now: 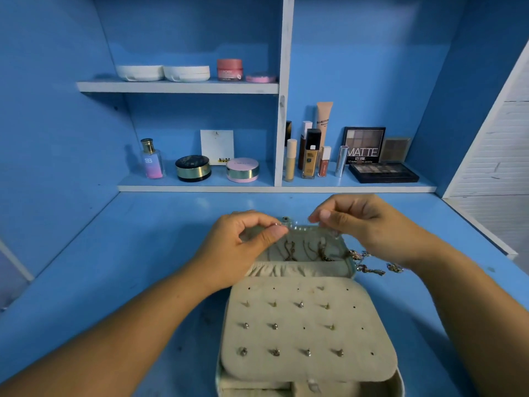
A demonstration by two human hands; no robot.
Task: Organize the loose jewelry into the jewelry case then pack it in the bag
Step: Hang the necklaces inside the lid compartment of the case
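An open cream jewelry case (pixel 309 328) lies on the blue desk in front of me. Its earring panel (pixel 306 339) carries several stud earrings. Behind it the raised lid (pixel 303 253) has thin necklaces hanging above a gathered pocket. My left hand (pixel 243 247) pinches the lid's top edge at the left. My right hand (pixel 369 227) pinches near the top edge at the right, fingertips on something small that I cannot make out. Loose silver jewelry (pixel 372 265) lies on the desk just right of the lid, under my right wrist.
Shelves behind the desk hold a perfume bottle (pixel 152 160), compacts (pixel 193 169), foundation bottles (pixel 310 156) and eyeshadow palettes (pixel 382 171). White containers (pixel 163 73) and a pink jar (pixel 230 69) sit higher up. A white slatted panel (pixel 498 156) stands at the right.
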